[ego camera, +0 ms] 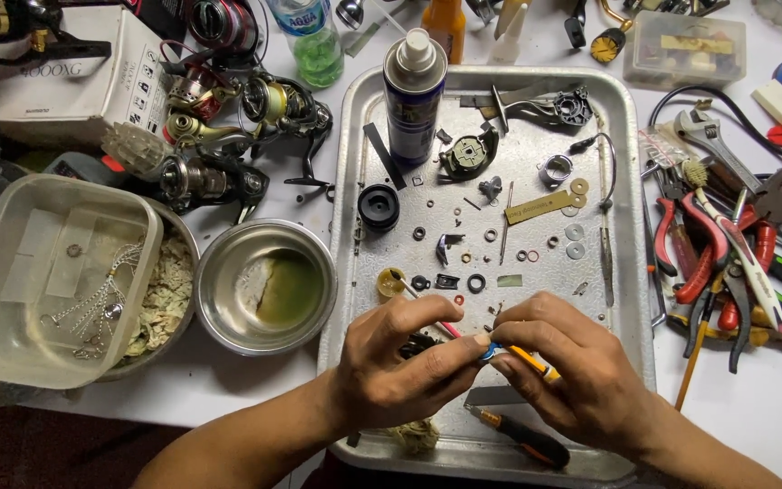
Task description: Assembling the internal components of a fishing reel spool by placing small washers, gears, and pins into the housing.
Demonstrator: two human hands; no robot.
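Cluttered white workbench (pixel 255 380), metal tray (pixel 631 299): both hands' fingers (pixel 450 349) pinch a yellow-handled tool (pixel 529 359).

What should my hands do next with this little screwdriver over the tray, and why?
Probably steady the tip before turning. The right hand pinches a yellow screwdriver whose blue end meets the left hand, which grips a small dark part over the metal tray, where loose washers lie close.

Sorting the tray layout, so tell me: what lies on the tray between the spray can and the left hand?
In the head view, between the spray can and the left hand sit a black round cap and a small yellow cup.
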